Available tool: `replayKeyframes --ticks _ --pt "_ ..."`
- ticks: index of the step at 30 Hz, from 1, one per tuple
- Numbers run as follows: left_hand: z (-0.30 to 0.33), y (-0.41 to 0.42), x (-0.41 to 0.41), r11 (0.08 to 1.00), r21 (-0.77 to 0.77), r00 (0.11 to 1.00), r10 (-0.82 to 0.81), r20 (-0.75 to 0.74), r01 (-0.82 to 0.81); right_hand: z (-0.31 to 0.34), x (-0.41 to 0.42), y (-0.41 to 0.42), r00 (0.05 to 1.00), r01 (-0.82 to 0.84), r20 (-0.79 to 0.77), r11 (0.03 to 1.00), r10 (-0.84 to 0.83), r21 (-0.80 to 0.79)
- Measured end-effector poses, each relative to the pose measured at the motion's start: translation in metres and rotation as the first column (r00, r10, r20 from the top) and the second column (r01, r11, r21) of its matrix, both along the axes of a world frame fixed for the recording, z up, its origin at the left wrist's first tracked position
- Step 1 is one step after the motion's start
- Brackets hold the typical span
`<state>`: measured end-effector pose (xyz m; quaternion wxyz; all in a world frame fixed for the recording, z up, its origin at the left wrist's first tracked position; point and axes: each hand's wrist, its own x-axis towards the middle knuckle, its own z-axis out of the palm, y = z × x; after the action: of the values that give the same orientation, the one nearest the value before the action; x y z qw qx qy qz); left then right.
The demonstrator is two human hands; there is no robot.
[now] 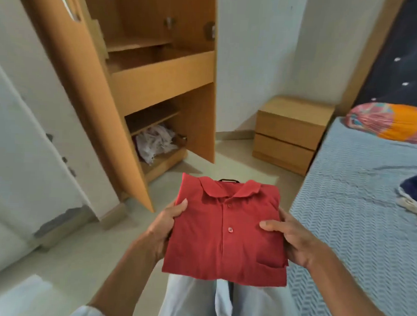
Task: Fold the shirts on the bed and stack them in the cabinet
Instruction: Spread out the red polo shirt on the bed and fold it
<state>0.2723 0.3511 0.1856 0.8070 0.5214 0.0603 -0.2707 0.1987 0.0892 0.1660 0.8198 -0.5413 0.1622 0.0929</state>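
A folded red polo shirt (225, 232) is held flat in front of me, collar pointing away. My left hand (166, 224) grips its left edge with the thumb on top. My right hand (292, 238) grips its right edge the same way. The wooden cabinet (158, 76) stands ahead to the left with its door (70, 80) swung open. A dark blue garment (416, 188) lies on the bed (358, 212) at the right.
White crumpled cloth (155, 143) lies on the cabinet's lowest shelf. A wooden nightstand (292, 132) stands in the corner beside the bed. A colourful pillow (390, 125) rests at the bed's head. A white door (24, 138) is at the left.
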Motion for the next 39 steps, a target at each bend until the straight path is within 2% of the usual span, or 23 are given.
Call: replayKeyframes --ticks 7,15,19,24,26,33,39 --pt "-0.015 0.013 0.052 0.998 -0.005 0.996 0.057 -0.068 -0.058 -0.006 0.069 -0.001 0.998 -0.066 -0.005 0.996 0.066 -0.053" --pt "-0.08 -0.022 0.191 0.999 0.051 0.988 0.005 -0.157 0.003 -0.05 0.188 -0.033 0.997 -0.012 -0.073 0.994 0.004 -0.108" --pt "-0.066 -0.026 0.258 0.998 0.052 0.972 -0.028 -0.233 0.041 -0.042 0.251 -0.04 0.995 -0.003 -0.096 0.996 -0.006 -0.087" --pt "0.005 -0.006 0.296 0.99 0.069 0.975 -0.105 -0.196 0.121 0.023 0.289 -0.025 0.987 -0.063 -0.147 0.998 0.059 -0.027" --pt "0.062 0.002 0.304 0.986 0.077 0.974 -0.13 -0.184 0.146 0.075 0.303 -0.019 0.982 -0.084 -0.174 0.996 0.078 -0.026" --pt "0.236 0.016 0.313 0.985 0.137 0.974 -0.07 -0.213 0.101 0.261 0.336 -0.009 0.956 -0.208 -0.219 0.978 0.196 -0.031" --pt "0.322 0.011 0.329 0.99 0.138 0.984 0.019 -0.177 0.005 0.356 0.371 -0.013 0.948 -0.268 -0.188 0.963 0.257 -0.031"
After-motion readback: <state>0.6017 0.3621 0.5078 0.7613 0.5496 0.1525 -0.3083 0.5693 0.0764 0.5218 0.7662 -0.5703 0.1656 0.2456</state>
